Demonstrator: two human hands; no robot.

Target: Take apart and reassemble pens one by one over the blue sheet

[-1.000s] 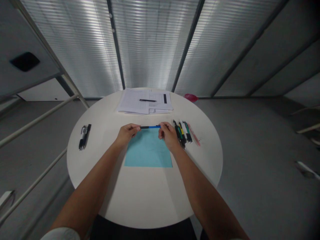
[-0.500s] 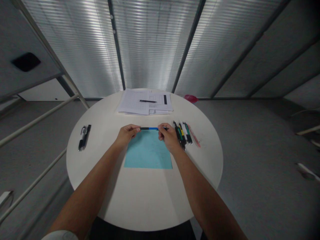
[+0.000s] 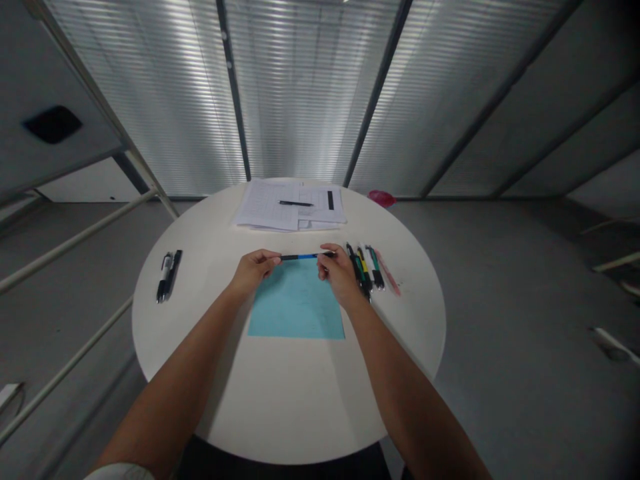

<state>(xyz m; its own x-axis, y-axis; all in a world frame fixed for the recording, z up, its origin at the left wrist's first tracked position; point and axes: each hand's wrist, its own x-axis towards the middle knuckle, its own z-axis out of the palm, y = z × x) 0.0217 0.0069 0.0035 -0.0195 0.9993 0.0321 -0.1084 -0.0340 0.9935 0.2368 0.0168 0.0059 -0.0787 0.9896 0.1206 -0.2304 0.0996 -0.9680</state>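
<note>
A blue and black pen [image 3: 306,257] lies level between my hands, over the top edge of a light-blue sheet of paper [image 3: 299,307]. My left hand [image 3: 254,270] pinches its left end between thumb and fingers. At the other end, my right hand [image 3: 338,272] has its thumb on the pen, and the index finger is raised a little above it. The black right tip shows between those fingers. Just right of my right hand lie several pens [image 3: 367,267] in a group, with black, green, yellow and white parts.
The round white table [image 3: 290,400] carries a stack of printed papers [image 3: 270,207] at the back, with a black pen [image 3: 296,203] on top. Two pens [image 3: 169,275] lie at the left. A pink pen [image 3: 388,272] lies at the right. Metal rails [image 3: 75,240] stand left of the table.
The index finger of my right hand has lifted slightly off the pen, and the pen's right end has tilted up a little. My left hand keeps its place.
</note>
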